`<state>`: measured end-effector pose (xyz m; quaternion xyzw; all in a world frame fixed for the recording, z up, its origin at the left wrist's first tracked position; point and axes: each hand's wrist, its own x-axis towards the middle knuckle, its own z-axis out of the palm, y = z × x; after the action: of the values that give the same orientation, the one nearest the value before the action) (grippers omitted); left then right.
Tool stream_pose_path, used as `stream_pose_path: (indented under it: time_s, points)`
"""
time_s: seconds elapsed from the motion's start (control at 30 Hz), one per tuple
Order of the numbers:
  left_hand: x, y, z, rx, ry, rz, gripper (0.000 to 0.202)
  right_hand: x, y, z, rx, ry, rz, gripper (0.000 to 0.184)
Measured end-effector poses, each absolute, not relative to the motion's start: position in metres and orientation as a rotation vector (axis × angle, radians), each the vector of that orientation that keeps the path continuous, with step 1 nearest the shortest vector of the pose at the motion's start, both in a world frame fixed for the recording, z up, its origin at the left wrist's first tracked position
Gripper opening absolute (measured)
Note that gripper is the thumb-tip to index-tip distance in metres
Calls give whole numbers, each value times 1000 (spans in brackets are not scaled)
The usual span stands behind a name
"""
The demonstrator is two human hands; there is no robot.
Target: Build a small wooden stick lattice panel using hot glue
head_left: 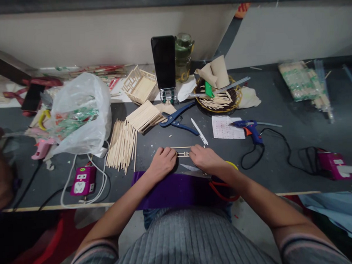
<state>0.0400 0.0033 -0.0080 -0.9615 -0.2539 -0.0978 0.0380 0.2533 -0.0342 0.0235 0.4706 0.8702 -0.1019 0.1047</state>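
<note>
A small frame of thin wooden sticks lies flat on the dark tabletop between my hands. My left hand has its curled fingers on the frame's left end. At the right end, the fingers of my right hand are closed on the same frame. My fingers cover both ends, so only the middle part shows. Just below, scissors with red and yellow handles lie partly hidden by my right forearm, over a purple sheet at the table's near edge.
Loose sticks and stick panels lie left, before a small stick-built box. Blue cutters, a phone on a stand, a basket and a blue glue gun surround the work area. Someone's arm shows far left.
</note>
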Motion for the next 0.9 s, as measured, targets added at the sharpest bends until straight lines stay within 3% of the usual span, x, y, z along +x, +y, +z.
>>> stream_pose_path:
  time_s: [0.6, 0.9]
  points:
    - [42, 15, -3, -2990, -733, -293, 22, 258, -14, 42, 1305, 2494, -522, 20]
    - [45, 30, 23, -3001, -744, -300, 22, 273, 2, 51, 1328, 2610, -597, 18]
